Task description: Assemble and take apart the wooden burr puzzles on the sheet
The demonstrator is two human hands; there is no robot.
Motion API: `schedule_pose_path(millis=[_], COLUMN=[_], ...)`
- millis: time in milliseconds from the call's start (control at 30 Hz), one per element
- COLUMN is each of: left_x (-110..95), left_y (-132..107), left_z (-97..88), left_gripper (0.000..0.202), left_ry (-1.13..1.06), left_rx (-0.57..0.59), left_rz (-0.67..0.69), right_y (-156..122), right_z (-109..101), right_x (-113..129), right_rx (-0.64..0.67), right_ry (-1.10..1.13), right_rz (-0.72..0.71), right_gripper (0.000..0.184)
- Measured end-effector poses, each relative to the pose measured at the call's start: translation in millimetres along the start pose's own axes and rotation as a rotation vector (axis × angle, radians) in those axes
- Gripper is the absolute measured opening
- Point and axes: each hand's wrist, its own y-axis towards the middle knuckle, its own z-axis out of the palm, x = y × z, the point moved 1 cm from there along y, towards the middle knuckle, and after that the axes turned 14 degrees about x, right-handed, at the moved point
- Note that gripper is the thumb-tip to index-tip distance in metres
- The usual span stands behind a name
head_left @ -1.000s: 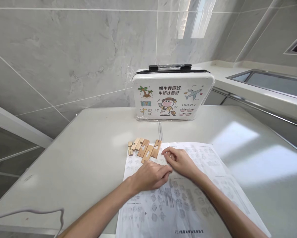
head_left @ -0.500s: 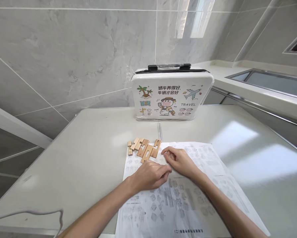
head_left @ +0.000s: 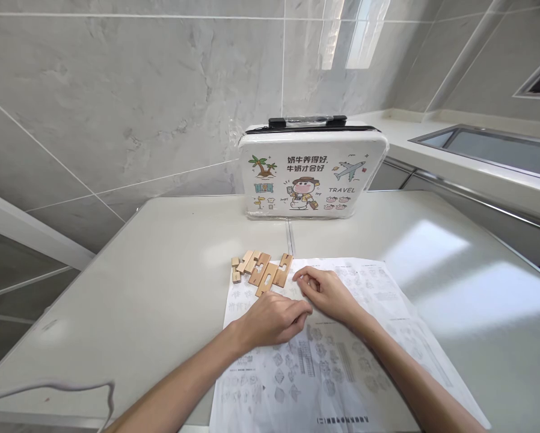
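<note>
My left hand [head_left: 276, 317] rests on a large printed sheet [head_left: 317, 394], its fingers curled closed and nothing showing in them. Just right of it, my right hand [head_left: 325, 290] lies on the same sheet with loosely curled fingers and no object visible in them. Beyond my left hand is a group of notched wooden puzzle pieces. One slotted piece [head_left: 267, 280] is closest to that hand, and another notched piece [head_left: 283, 270] lies left of my right fingertips. Small wooden blocks [head_left: 236, 275] sit at the group's left end.
A white carrying case [head_left: 312, 171] with cartoon prints and a black handle stands upright at the back of the pale table [head_left: 175, 270]. Behind it rises a grey tiled wall [head_left: 139, 90]. A cable [head_left: 71, 385] shows at the lower left.
</note>
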Motion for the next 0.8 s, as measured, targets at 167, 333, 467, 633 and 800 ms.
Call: schedule_pose_path(millis=[167,333,467,633,800], left_x=[-0.2,-0.5,-0.4,-0.4,-0.4], left_y=[0.1,0.0,-0.1,0.1,0.0], left_z=[-0.2,-0.7,-0.9,-1.0,-0.9], left_gripper=[0.015,0.015,0.014,0.014,0.014], left_ry=[-0.009,-0.007,-0.002,-0.005,0.003], left_rx=[-0.002,0.004,0.007,0.003,0.006], left_rz=[0.008,-0.001,0.006,0.006,0.001], right_y=[0.3,0.6,0.1,0.1,-0.1], right_z=[0.2,0.5,0.3,-0.3,0.1], right_x=[0.2,-0.7,-0.4,0.0,-1.1], right_rx=[0.004,0.002,0.003,0.003,0.007], right_ry=[0.003,0.005,0.011,0.015,0.018], right_rz=[-0.002,-0.005,-0.007,-0.003,-0.003], right_gripper=[0.020,0.020,0.020,0.019,0.020])
